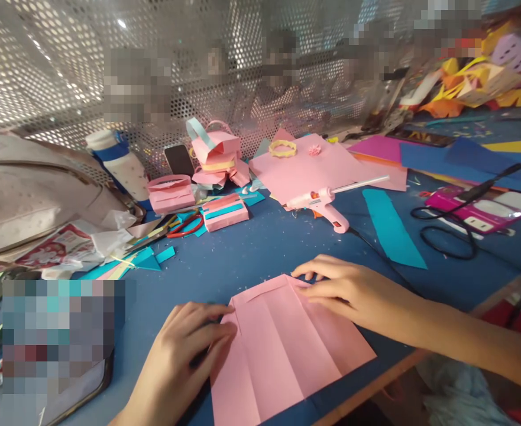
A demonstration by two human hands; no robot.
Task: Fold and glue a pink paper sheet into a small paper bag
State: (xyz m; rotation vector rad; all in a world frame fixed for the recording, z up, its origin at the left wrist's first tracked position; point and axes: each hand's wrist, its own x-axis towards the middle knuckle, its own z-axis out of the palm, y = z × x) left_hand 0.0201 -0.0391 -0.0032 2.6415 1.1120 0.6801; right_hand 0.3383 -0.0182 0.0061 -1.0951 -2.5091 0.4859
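A pink paper sheet (pixel 282 349) with several lengthwise creases lies on the blue table (pixel 260 248) near its front edge. My left hand (pixel 184 349) rests on the sheet's left edge, fingers curled and pressing down near the upper left corner. My right hand (pixel 353 290) lies flat on the sheet's upper right corner, fingers stretched out to the left along a narrow folded strip at the top edge. Neither hand lifts the sheet.
A pink glue gun (pixel 326 204) with a black cord lies beyond the sheet. A teal paper strip (pixel 391 228) lies right of it. Small pink paper bags (pixel 218 154), red scissors (pixel 184 226), a bottle (pixel 118 160) and paper scraps crowd the back left. Coloured sheets (pixel 464 160) lie at the right.
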